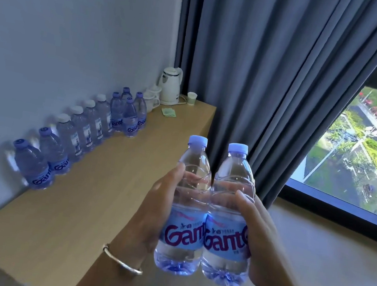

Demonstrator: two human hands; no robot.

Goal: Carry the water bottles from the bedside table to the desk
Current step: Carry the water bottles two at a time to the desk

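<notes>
Two held bottles: a left bottle (186, 205) and a right bottle (230, 216) stood upright and touching side by side in the lower centre of the frame, blue caps up, purple lettering on light blue labels facing the camera.
Row on the surface: at the left of the frame, a line of bottles (79, 134) ran along the white wall (67, 16), from lower left toward the upper centre; some had blue caps, some white ones.
Surface: the wooden surface (92, 197) stretched from lower left to upper centre, below and left of the held pair.
Far end of the surface: a white kettle (170, 85), white cups (152, 97), a paper cup (191, 98) and green sachets (168, 112).
Left hand: the left hand (156, 211) was clamped round the left bottle, thumb on its shoulder, a silver bangle (121, 260) on the wrist.
Right hand: the right hand (257, 235) was clamped round the right bottle, thumb across its front.
Behind: grey curtain (277, 70) at upper centre.
Right of frame: a window (363, 153) showed a road and trees.
</notes>
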